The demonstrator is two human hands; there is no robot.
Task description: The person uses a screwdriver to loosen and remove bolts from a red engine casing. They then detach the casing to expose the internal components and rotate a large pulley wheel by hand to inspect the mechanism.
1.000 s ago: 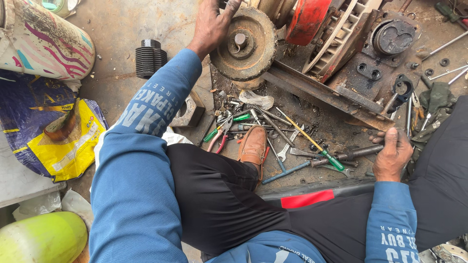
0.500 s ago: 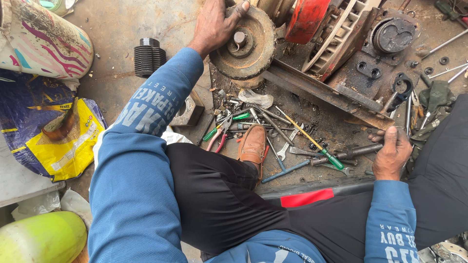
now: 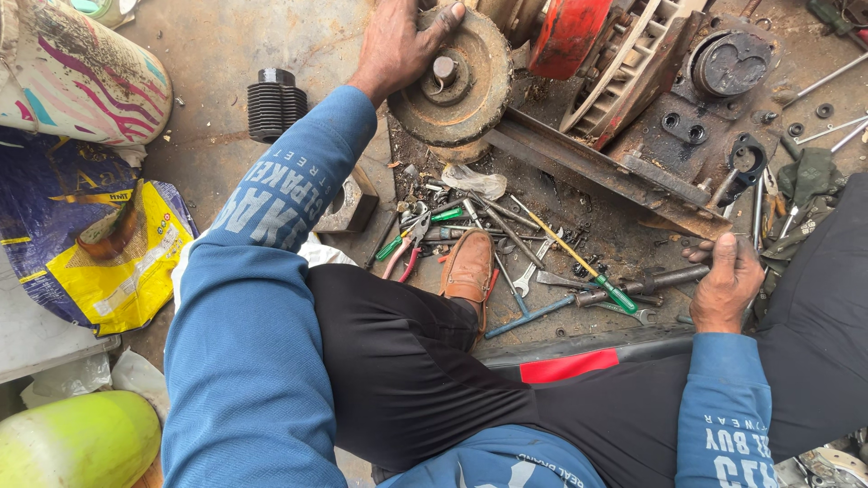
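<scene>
My left hand (image 3: 398, 41) lies spread on the rusty pulley (image 3: 452, 77); my right hand (image 3: 728, 285), well apart from the pulley, grips a steel bar (image 3: 646, 285) lying crosswise.

The floor (image 3: 217, 54) was made of bare grey concrete, and it was stained with dirt and oil. Small bits of grit and dust were scattered over it. No walls or windows could be seen, because everything was viewed from above. The place was lit by soft, even daylight, and only faint shadows were cast.

A painted drum (image 3: 72, 77) with pink and blue stripes was laid on its side at the top left. Below it, a blue and yellow sack (image 3: 99, 262) was spread flat on the ground. A pale slab (image 3: 36, 339) was seen at the left edge. A round green thing (image 3: 72, 443) was seen in the bottom left corner.
</scene>
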